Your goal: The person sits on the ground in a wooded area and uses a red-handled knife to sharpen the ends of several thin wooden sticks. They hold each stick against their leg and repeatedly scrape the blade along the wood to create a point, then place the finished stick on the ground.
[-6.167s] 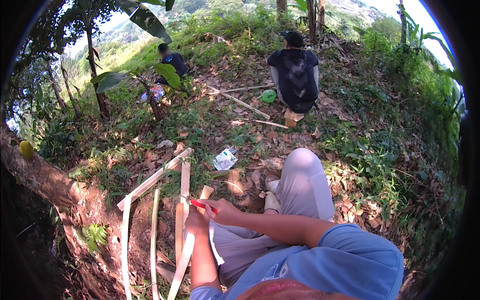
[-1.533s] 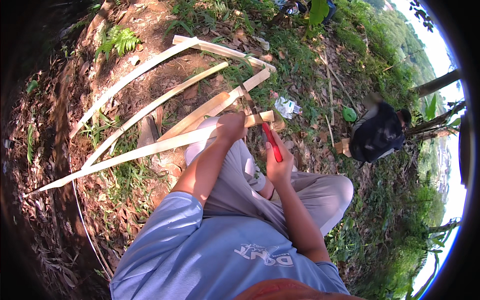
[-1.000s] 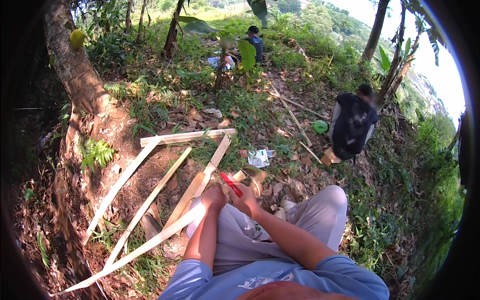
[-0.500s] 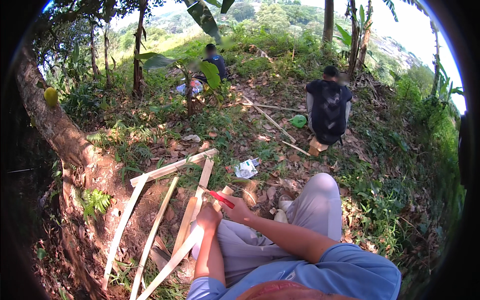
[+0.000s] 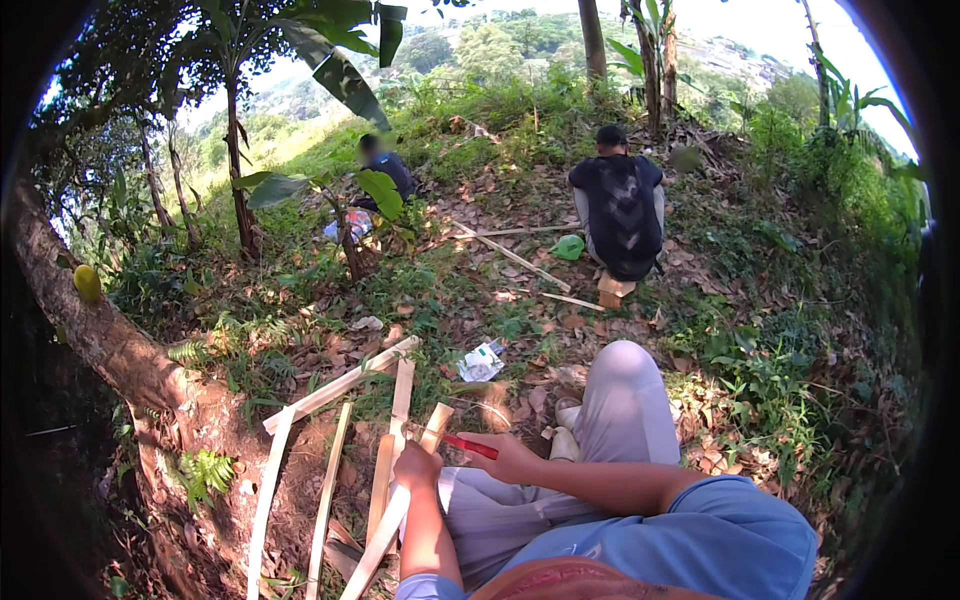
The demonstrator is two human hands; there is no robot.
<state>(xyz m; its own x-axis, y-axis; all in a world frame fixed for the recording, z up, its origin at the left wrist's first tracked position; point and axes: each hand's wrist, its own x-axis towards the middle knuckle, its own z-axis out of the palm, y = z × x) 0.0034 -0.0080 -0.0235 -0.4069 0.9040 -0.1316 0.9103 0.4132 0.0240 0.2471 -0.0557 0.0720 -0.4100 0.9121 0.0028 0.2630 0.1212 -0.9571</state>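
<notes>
My left hand (image 5: 417,466) is closed around a pale wooden strip (image 5: 376,556), which slants from the lower edge up past my fist. In my right hand (image 5: 515,461) is a slim red-handled tool (image 5: 475,447); its thin front end reaches to the strip just above my left fist. What kind of tool it is cannot be made out. Both hands are close together in front of my bent legs. Beside the held strip, a shorter wooden piece (image 5: 381,488) and a longer wooden strip (image 5: 402,390) lie on the ground.
More wooden strips (image 5: 328,500) lie to the left near a leaning tree trunk (image 5: 120,345). A white plastic packet (image 5: 481,363) rests ahead. Farther off, one person (image 5: 617,205) in black squats by a green bag (image 5: 568,247); another person (image 5: 392,175) sits at the back left.
The view has shifted, so the scene sits further left and the near strips lower. The red-handled tool has turned, its front end now lower and nearer my left fist, which still grips the strip.
</notes>
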